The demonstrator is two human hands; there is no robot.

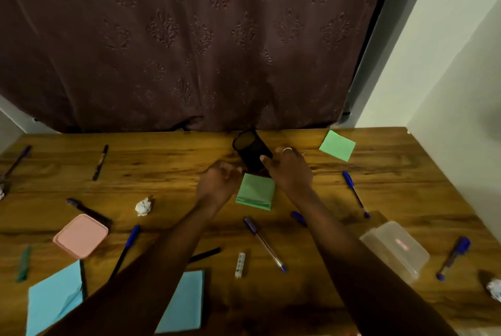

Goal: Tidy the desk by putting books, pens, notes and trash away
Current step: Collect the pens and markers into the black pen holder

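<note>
Right hand (290, 170) curls its fingers round the lower side of the tilted black pen cup (250, 152) near the desk's (406, 178) back edge; the left hand (221, 179), loosely curled just left of the cup, holds nothing. Light and stiff, the cup should handle best gripped round its wall. Nearer than the cup I count two green note pads, two blue sheets, and roughly ten pens.

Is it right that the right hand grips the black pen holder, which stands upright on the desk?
Not quite. The head view shows the black pen holder tilted, its open mouth turned toward the camera, not upright. The right hand does grip it, over the desk.
</note>
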